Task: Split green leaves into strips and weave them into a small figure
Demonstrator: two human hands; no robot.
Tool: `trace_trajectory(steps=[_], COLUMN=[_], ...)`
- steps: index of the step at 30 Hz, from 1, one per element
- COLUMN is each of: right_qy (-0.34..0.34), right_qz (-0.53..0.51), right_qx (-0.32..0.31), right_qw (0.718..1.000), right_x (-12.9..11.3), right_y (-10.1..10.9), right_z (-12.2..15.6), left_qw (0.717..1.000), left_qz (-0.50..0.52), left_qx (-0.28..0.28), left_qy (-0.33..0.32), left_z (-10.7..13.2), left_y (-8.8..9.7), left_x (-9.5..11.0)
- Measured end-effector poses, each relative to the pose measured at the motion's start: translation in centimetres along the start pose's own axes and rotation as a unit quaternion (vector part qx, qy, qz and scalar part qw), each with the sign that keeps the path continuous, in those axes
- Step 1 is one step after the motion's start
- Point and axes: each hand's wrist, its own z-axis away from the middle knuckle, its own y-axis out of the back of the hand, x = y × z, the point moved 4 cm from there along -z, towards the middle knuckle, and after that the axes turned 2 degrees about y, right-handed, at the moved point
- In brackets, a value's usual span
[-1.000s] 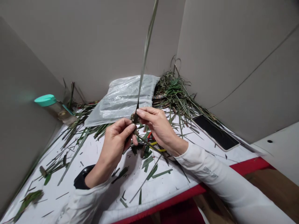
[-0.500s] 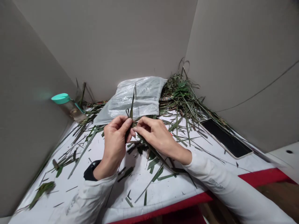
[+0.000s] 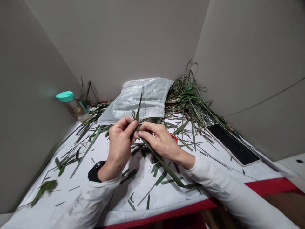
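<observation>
The left hand (image 3: 120, 140) and right hand (image 3: 159, 141) meet just above the littered worktop (image 3: 166, 198), both pinching one leaf strip (image 3: 168, 168) at its fold, fingertips touching so the bend holds tight while its tail trails down.

No writing can be read; faint grey print on the right sleeve (image 3: 220, 187) and left sleeve (image 3: 75, 203) is too blurred.

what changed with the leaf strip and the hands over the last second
The leaf strip stood tall out of view; now only a short tip rises above the left hand, and its long end trails down past the right hand. Both hands kept pinching it. Plastic bag and phone unmoved.
</observation>
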Motion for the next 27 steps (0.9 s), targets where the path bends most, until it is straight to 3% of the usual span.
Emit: trace_trajectory(steps=[9, 13, 15, 17, 19, 21, 24, 27], right_qy=[0.013, 0.039, 0.082, 0.154, 0.216, 0.235, 0.193, 0.150], right_qz=[-0.024, 0.034, 0.098, 0.183, 0.263, 0.323, 0.364, 0.337], right_qx=[-0.020, 0.059, 0.106, 0.105, 0.054, -0.055, -0.226, -0.306], right_qw=[0.999, 0.997, 0.986, 0.965, 0.939, 0.915, 0.883, 0.878], right_x=[-0.8, -1.4, -2.2, -3.5, -4.8, -5.7, -6.3, -7.1], right_y=[0.4, 2.5, 3.9, 4.9, 5.1, 4.7, 3.9, 3.8], right_z=[-0.2, -0.9, -1.7, -2.8, -4.1, -5.4, -6.9, -7.7], left_qw=[0.999, 0.998, 0.998, 0.997, 0.997, 0.995, 0.992, 0.985], left_qz=[0.022, 0.027, 0.023, 0.006, -0.020, -0.046, -0.082, -0.120], left_qx=[-0.038, -0.053, -0.061, -0.070, -0.077, -0.077, -0.070, -0.061], left_qy=[-0.004, -0.002, -0.002, -0.008, -0.022, -0.038, -0.064, -0.108], left_z=[-0.3, -0.3, -0.1, 0.2, 0.5, 0.7, 0.9, 0.9], left_y=[0.1, 0.2, 0.2, 0.2, 0.3, 0.5, 0.9, 1.1], left_x=[0.8, 1.4, 1.7, 2.0, 2.4, 2.7, 2.9, 3.1])
